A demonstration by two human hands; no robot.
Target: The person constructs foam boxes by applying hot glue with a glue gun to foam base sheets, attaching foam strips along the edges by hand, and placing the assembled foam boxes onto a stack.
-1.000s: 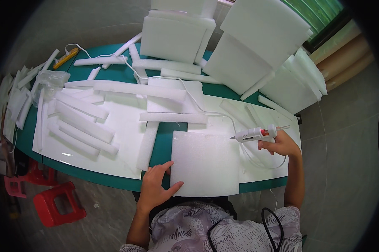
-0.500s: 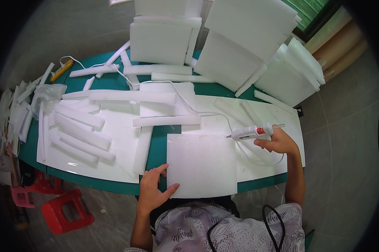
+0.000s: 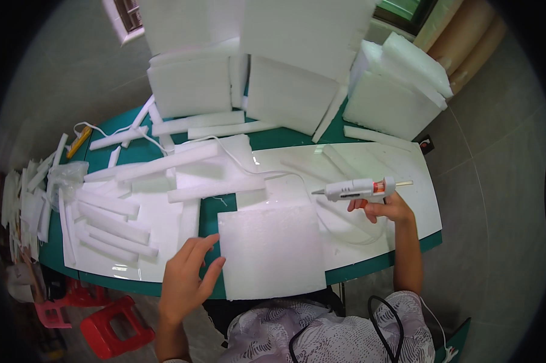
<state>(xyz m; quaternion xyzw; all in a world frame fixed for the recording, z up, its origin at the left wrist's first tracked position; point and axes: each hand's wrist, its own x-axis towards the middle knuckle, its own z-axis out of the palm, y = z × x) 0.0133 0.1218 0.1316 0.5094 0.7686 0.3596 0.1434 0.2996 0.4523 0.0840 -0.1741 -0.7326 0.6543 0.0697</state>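
Note:
A square white foam sheet (image 3: 270, 253) lies flat at the table's near edge in front of me. Just off its left side, my left hand (image 3: 189, 275) hovers with fingers apart and nothing in them. My right hand (image 3: 395, 209) is wrapped round the handle of a white hot glue gun (image 3: 356, 189), held above the table to the right of the sheet. The gun's nozzle points left, and a glue stick pokes out of its back end. Its white cord (image 3: 243, 162) loops leftward across the foam pieces.
Loose foam strips (image 3: 119, 233) cover the table's left half. Large foam panels (image 3: 291, 94) stand stacked along the back, with another stack (image 3: 394, 103) at back right. A crumpled clear plastic bag (image 3: 67, 176) sits at left near a yellow power strip (image 3: 79, 143). Red stools (image 3: 116, 330) stand on the floor.
My view has shifted. My left hand has drawn away leftward from the sheet's edge. The glue gun stays in my right hand, tilted a little differently.

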